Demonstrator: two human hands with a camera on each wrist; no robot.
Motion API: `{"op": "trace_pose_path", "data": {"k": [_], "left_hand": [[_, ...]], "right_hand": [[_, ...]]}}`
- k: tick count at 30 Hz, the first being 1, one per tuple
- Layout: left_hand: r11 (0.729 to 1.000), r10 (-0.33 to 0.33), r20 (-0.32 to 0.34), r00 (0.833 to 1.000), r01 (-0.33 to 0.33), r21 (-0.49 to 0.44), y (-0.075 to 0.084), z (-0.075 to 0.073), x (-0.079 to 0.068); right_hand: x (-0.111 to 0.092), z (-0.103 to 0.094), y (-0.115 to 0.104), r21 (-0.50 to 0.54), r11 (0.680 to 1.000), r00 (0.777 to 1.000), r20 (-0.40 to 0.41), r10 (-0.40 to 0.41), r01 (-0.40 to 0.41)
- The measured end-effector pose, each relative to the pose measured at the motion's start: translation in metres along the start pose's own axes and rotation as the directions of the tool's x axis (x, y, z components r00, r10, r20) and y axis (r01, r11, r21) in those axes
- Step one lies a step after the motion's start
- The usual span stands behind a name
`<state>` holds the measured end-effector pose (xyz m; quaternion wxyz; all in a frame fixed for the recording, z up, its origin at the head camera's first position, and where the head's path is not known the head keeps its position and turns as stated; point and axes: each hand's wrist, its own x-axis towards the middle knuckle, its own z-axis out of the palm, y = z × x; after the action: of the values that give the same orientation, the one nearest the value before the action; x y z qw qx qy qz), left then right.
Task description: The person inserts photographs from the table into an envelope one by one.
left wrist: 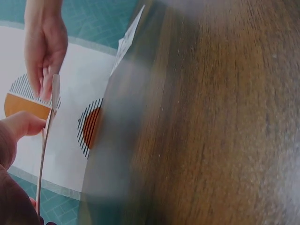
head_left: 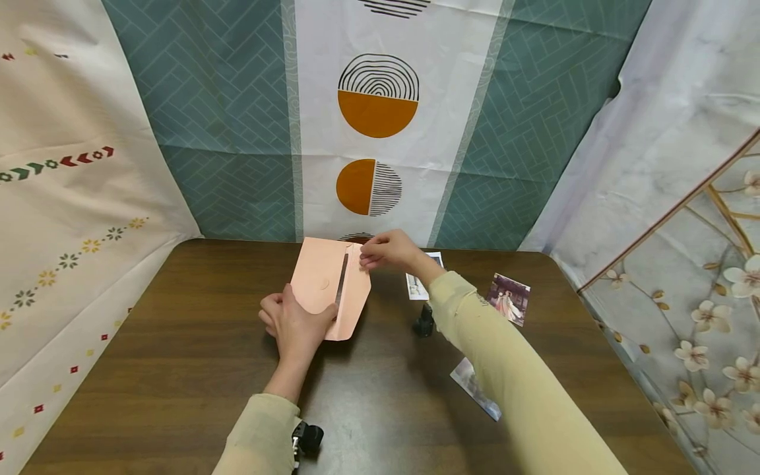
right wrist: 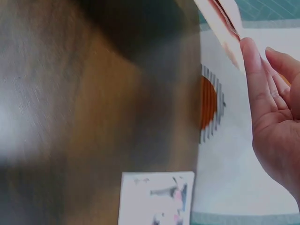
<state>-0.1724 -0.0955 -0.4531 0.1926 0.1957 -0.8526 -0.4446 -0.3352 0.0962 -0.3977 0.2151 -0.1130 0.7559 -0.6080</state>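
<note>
"What stands at the far left?"
"A stretch of the wooden table (head_left: 154,369), from the patterned cloth (head_left: 65,198) to the left hand (head_left: 301,323), so that arm has room on its outer side."
"And that hand?"
"It grips the pink envelope (head_left: 311,277), thumb across the front, probably to steady it. The envelope is between both hands, tilted, seemingly raised off the wood near the back edge; room towards the curtain (head_left: 380,224) looks short."
"The right hand (head_left: 388,251)?"
"Fingers fairly straight, tips touching the upper end of the flap (head_left: 354,297), thumb apart. I'd judge that keeps the dark slit (head_left: 342,280) showing."
"Further right?"
"A back photo (head_left: 417,288) beyond the right wrist, a near photo (head_left: 472,390) partly under the forearm, then a right-hand photo (head_left: 509,300). A low sideways sweep there could brush them."
</note>
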Motion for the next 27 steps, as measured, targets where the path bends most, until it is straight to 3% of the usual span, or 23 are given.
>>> {"op": "trace_pose_path", "data": {"k": [6, 9, 11, 14, 18, 21, 27], "left_hand": [[1.0, 0.0, 0.01, 1.0, 0.0, -0.003, -0.003, -0.001, 0.002], [1.0, -0.005, 0.01, 1.0, 0.005, -0.003, -0.004, -0.002, 0.003], [1.0, -0.011, 0.012, 1.0, 0.011, -0.002, -0.005, -0.002, 0.003], [1.0, -0.019, 0.021, 1.0, 0.019, 0.0, -0.006, -0.003, 0.003], [1.0, -0.021, 0.027, 0.999, 0.021, 0.007, -0.006, -0.003, 0.004], [1.0, -0.019, 0.029, 0.999, 0.019, 0.009, -0.007, -0.003, 0.005], [0.999, -0.033, 0.048, 0.998, 0.032, 0.016, -0.008, -0.003, 0.005]], "right_hand": [[-0.008, -0.027, -0.012, -0.153, 0.988, 1.0, 0.001, -0.028, 0.028], [-0.012, -0.042, -0.015, -0.315, 0.948, 0.999, 0.004, -0.05, 0.049], [-0.013, -0.052, -0.016, -0.433, 0.899, 0.998, 0.0, -0.066, 0.06], [-0.016, -0.067, -0.015, -0.599, 0.798, 0.997, -0.008, -0.08, 0.06], [-0.019, -0.084, -0.007, -0.758, 0.65, 0.995, -0.023, -0.101, 0.048], [-0.02, -0.094, 0.0, -0.829, 0.557, 0.991, -0.028, -0.13, 0.05], [-0.023, -0.107, 0.02, -0.883, 0.466, 0.986, -0.032, -0.162, 0.048]]}}
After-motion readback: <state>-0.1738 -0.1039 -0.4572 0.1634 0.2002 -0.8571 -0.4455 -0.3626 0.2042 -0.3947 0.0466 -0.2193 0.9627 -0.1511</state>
